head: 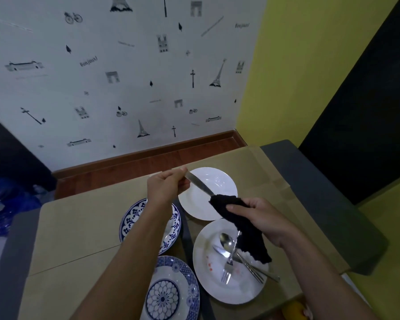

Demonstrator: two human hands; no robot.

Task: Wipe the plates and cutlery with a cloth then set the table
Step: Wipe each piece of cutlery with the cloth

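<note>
My left hand [165,185] grips a metal knife [199,184] by one end, above a white plate [194,204]. My right hand [256,215] holds a black cloth [240,225] wrapped over the knife's other end. Under the cloth a second white plate [217,287] with red smears carries a spoon [225,240], a fork [228,271] and more cutlery. A blue-patterned plate [134,218] lies partly under my left forearm. Another blue-patterned plate [171,294] sits at the near edge.
The plates rest on a tan table [79,227] with grey edging [310,181]. Behind it are a brown skirting board and a white patterned wall. Blue bags [2,204] lie on the floor at left. A yellow object [293,310] shows at bottom right.
</note>
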